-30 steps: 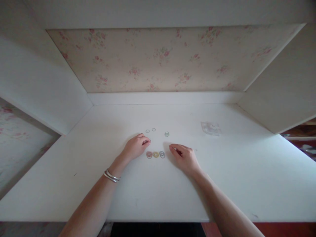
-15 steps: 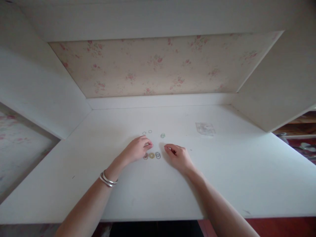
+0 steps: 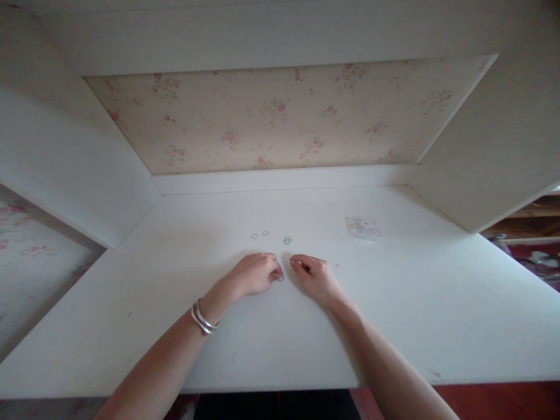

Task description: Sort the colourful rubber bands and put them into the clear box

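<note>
Near the middle of the white table (image 3: 394, 315), the left hand (image 3: 256, 273) is laid with fingers curled over small rings; one ring (image 3: 280, 277) is seen at its fingertips. Whether it is gripped cannot be told. Just right of that ring, the right hand (image 3: 315, 277) is rested, fingers loosely curled, nothing visibly held. Beyond the ring, three loose rings (image 3: 265, 233) and a clear packet (image 3: 362, 227) are noted.

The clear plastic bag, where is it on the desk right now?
In the head view the clear plastic bag lies flat on the white desk, toward the back right, beyond the right hand and right of the small green ring.
</note>
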A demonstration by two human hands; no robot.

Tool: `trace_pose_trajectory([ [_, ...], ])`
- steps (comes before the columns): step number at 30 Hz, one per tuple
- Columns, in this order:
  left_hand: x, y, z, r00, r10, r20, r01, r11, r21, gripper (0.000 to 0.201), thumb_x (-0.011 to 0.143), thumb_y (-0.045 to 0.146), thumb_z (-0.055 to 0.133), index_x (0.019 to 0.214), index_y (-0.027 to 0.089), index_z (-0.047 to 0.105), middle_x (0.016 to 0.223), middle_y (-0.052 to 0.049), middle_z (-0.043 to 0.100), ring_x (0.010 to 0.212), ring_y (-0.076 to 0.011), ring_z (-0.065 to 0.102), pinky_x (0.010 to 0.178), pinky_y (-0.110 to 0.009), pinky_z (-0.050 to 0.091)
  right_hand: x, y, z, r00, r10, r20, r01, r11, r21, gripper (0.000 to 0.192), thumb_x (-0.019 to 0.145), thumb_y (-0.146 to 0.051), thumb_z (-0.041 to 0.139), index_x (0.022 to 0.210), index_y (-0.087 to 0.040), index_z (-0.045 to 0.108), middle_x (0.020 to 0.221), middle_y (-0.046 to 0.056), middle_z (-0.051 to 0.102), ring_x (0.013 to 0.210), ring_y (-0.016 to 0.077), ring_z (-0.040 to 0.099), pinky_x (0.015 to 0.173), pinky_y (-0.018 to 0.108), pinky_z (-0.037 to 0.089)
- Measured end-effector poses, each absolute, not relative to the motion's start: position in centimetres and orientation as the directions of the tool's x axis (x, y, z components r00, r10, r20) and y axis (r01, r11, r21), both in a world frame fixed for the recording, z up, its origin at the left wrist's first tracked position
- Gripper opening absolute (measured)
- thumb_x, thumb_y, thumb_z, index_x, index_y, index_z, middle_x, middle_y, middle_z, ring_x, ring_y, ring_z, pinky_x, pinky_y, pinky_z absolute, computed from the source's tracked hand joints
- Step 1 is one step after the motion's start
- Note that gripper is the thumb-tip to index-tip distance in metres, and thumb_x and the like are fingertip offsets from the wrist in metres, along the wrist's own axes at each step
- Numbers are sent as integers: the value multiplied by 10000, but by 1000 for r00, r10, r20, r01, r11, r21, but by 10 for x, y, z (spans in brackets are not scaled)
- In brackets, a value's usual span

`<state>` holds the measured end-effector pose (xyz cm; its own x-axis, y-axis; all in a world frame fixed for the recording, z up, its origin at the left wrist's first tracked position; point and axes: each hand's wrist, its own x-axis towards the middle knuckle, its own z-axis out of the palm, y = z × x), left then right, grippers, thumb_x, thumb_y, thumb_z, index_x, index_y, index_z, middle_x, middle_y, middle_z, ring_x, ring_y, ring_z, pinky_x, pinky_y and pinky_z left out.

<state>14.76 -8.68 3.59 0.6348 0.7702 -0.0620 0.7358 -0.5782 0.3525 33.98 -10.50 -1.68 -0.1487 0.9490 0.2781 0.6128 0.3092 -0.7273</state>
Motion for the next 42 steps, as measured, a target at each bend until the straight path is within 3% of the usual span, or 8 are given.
trace_pose_trajectory([
  [4,137,-81,36,557,828,70,692,-509,513,230,880,284,494,851,237,718,873,-14,690,829,-151,625,763,-243,457,340,-105,-16,-137,955,262,604,291,-742,280,886,-355,460,890,-227,709,738,11,688,610,123,567,582,222,394],
  [7,116,-78,32,312,938,152,653,-328,683,258,867,356,510,920,188,697,904,-30,703,800,-145,632,731,-232,463,340,-104,-17,-115,963,243,605,262,-752,288,880,-376,471,902,-222,714,723,10,685,573,114,547,569,221,391],
  [13,71,-82,10,8,997,78,603,-67,795,378,814,494,532,924,165,682,537,40,513,496,-111,461,474,-220,309,340,-103,-21,-114,969,219,622,242,-745,302,874,-396,474,907,-217,715,742,15,690,584,117,559,578,225,402],
  [18,65,-79,0,-27,1000,15,497,1,868,383,792,490,548,920,152,676,600,26,546,527,-107,455,488,-217,296,334,-108,-18,-148,966,213,722,253,-644,312,885,-391,441,923,-239,710,812,25,707,655,136,604,609,232,415],
  [23,64,-77,0,19,1000,15,496,-23,868,367,808,476,533,922,160,681,705,-4,624,616,-128,521,557,-225,357,312,-90,1,-222,962,159,865,270,-424,284,896,-356,424,951,-303,697,893,0,718,757,158,641,656,245,422],
  [29,63,-77,-3,35,999,10,521,-27,853,331,809,433,542,919,160,694,735,-10,655,629,-129,548,563,-228,376,275,-35,24,-263,965,10,950,261,-172,344,893,-354,424,1162,-316,636,1084,64,688,928,234,640,743,324,454],
  [33,64,-76,-5,43,999,11,520,-32,854,328,811,424,533,924,163,696,712,-3,644,613,-125,539,545,-226,364,265,-10,23,-293,955,-54,947,282,-155,348,861,-322,482,1175,-317,633,1106,67,679,955,244,635,756,324,457],
  [42,67,-77,-5,86,996,8,539,-53,841,314,813,433,518,890,179,686,599,31,531,533,-109,440,491,-225,293,274,-3,15,-382,921,-78,914,364,-176,216,848,-200,502,844,-191,718,984,94,676,946,203,600,762,252,417],
])
